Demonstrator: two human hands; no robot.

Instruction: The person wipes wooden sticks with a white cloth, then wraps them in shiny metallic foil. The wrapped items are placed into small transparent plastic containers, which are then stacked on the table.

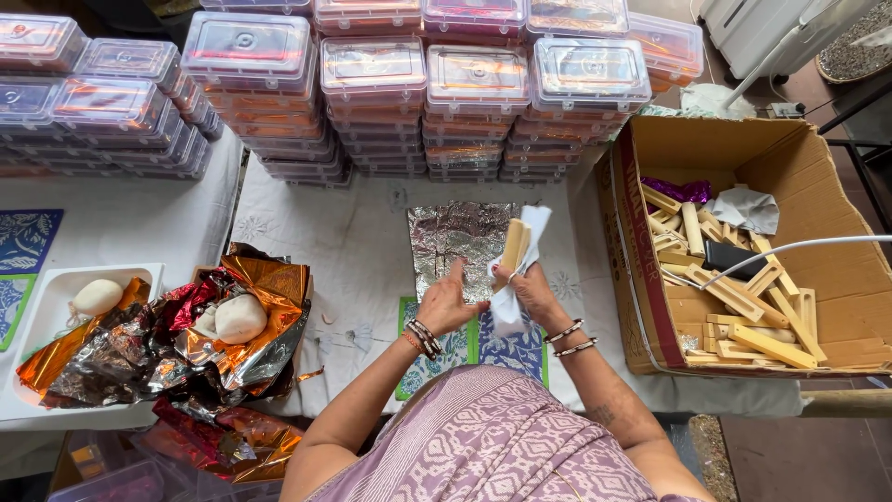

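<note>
My right hand (527, 284) grips a pale wooden block (514, 244) together with a white cloth (522, 265) that hangs down over the fingers. My left hand (449, 302) rests on the lower edge of a crumpled silver foil sheet (455, 237), index finger stretched up onto it. The foil lies flat on the white tablecloth (358, 246), just left of the block. Both wrists wear bangles.
Stacks of clear lidded plastic boxes (478, 79) line the far side. A cardboard box (808, 177) of wooden blocks stands at the right, with a white cable across it. Orange and red foil wrappers (246, 358) with white lumps lie at the left on a white tray (56, 284).
</note>
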